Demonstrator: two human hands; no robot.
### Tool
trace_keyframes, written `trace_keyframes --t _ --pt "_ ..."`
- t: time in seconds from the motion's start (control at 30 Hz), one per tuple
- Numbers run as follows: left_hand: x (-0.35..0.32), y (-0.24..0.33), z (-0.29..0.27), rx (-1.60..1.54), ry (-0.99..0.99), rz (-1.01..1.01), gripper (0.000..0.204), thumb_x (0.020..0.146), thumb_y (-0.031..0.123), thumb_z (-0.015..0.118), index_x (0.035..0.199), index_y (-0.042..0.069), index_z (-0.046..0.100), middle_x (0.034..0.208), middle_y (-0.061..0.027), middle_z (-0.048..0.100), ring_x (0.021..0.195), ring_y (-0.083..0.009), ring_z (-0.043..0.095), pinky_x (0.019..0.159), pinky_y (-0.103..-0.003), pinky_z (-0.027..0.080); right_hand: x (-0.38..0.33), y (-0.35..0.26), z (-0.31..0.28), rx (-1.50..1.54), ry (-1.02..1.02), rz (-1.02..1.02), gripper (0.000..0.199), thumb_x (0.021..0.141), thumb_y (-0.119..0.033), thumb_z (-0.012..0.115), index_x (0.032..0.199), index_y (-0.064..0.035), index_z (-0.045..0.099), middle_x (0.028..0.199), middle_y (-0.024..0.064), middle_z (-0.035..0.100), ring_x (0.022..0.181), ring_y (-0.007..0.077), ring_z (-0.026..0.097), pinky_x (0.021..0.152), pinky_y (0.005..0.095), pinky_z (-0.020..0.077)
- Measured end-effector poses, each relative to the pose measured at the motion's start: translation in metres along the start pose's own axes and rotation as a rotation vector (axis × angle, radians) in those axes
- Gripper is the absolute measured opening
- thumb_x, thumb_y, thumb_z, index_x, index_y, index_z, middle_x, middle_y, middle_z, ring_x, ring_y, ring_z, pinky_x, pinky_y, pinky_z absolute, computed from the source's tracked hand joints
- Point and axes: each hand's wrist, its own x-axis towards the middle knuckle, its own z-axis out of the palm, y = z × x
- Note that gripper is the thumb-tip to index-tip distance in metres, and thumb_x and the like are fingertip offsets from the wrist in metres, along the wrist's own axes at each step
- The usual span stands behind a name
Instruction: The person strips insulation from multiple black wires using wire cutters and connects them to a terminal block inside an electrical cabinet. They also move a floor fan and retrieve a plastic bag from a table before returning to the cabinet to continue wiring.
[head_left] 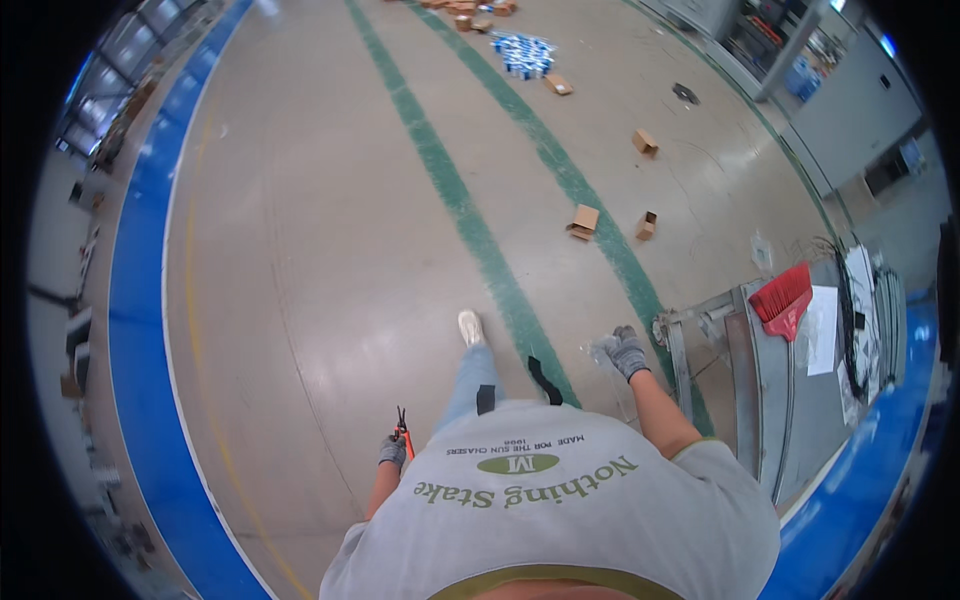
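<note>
My left hand [392, 452], in a grey glove, is low beside my body. Its fingers are wrapped round a pair of pliers [403, 424] with orange-red handles, the dark narrow jaws pointing forward and slightly apart. On the other side, my right hand [626, 354], also gloved in grey, is held out over the floor near a metal cart. Its fingers are curled on a clear plastic bag [601, 353], thin and hard to make out, which seems to hang down past the wrist.
At my right stands a metal cart [745, 390] carrying a red broom [784, 300], papers and black cables [852, 330]. Ahead, small cardboard boxes [584, 222] lie about the floor, with a blue-and-white pile [524, 55] farther off. Grey cabinets [850, 110] line the far right.
</note>
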Motion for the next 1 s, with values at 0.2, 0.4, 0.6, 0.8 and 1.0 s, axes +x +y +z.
trace_keyframes --t 0.2,0.4,0.6,0.8,1.0 --pt "0.204 0.178 -0.08 -0.017 -0.05 0.103 0.025 0.085 0.022 0.061 0.089 -0.003 0.061 0.072 -0.0104 0.06 0.065 -0.018 0.054 0.06 -0.035 0.044 0.116 -0.018 -0.004 0.032 0.027 0.268 0.035 0.076 -0.026 0.065 0.103 -0.0053 0.057 0.104 0.019 0.06 0.101 0.0336 0.056 0.089 0.0362 0.0451" --pt "0.333 0.483 -0.161 -0.06 -0.264 0.312 0.019 0.087 0.021 0.059 0.089 0.002 0.058 0.068 -0.002 0.053 0.057 -0.0112 0.043 0.051 -0.029 0.036 0.216 -0.035 -0.068 0.492 0.026 0.471 0.041 0.071 -0.019 0.068 0.11 -0.0115 0.057 0.106 0.0203 0.062 0.099 0.0374 0.06 0.085 0.0406 0.0468" --pt "0.491 0.766 -0.164 -0.152 -0.296 0.399 0.018 0.09 0.023 0.057 0.084 0.009 0.047 0.057 0.0001 0.043 0.043 -0.0098 0.038 0.038 -0.028 0.029 0.349 -0.026 -0.056 0.452 0.044 0.748 0.047 0.074 -0.025 0.068 0.116 -0.0075 0.056 0.104 0.0176 0.065 0.098 0.0334 0.062 0.083 0.0399 0.0488" --pt "0.555 0.95 -0.121 0.146 -0.384 0.535 0.026 0.09 0.028 0.058 0.092 0.002 0.052 0.066 -0.0068 0.052 0.056 -0.0151 0.047 0.049 -0.033 0.036 0.559 0.011 -0.197 0.391 -0.073 0.844 0.048 0.08 -0.025 0.061 0.124 -0.0087 0.053 0.117 0.0192 0.059 0.105 0.0335 0.059 0.087 0.0377 0.048" --pt "0.582 1.087 -0.114 0.26 -0.406 0.54 0.041 0.089 0.033 0.059 0.102 -0.006 0.058 0.078 -0.0151 0.062 0.071 -0.0217 0.058 0.063 -0.039 0.045 0.788 0.13 -0.174 1.09 0.316 0.686 0.018 0.089 -0.022 0.051 0.091 -0.0039 0.052 0.08 0.0101 0.057 0.078 0.0275 0.056 0.082 0.0378 0.0474"
